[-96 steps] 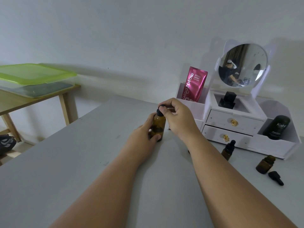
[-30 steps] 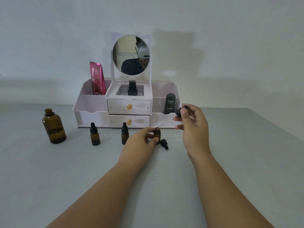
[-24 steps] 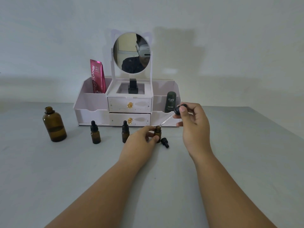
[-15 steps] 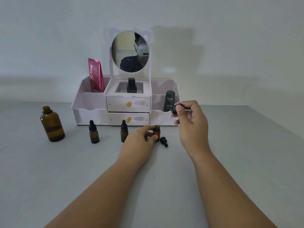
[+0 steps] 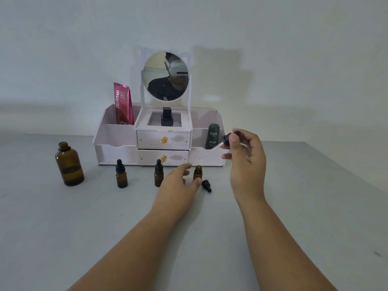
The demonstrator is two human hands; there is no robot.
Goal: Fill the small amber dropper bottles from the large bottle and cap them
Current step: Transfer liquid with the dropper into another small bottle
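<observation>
left hand point(image 5: 178, 186) opened; small bottle point(image 5: 197, 172) just beside it.

The large round amber glass bottle point(image 5: 69, 164) stands upright and uncapped toward the left edge of the tabletop, with a darker fill in its lower part; to its right three small amber glass bottles stand in a row, in the far half of the tabletop; the first small bottle point(image 5: 121, 175) and the second small bottle point(image 5: 158, 174) are upright and closed with black dropper caps; the third small bottle point(image 5: 197, 173) is upright with an open neck; a loose black dropper cap point(image 5: 206, 185) lies on its side just right of it; a black-bulbed dropper with clear glass pipette point(image 5: 218, 146) is pinched in the right hand point(image 5: 247, 162) above the tabletop, tilted, its tip pointing down-left, apart from the open bottle.
</observation>
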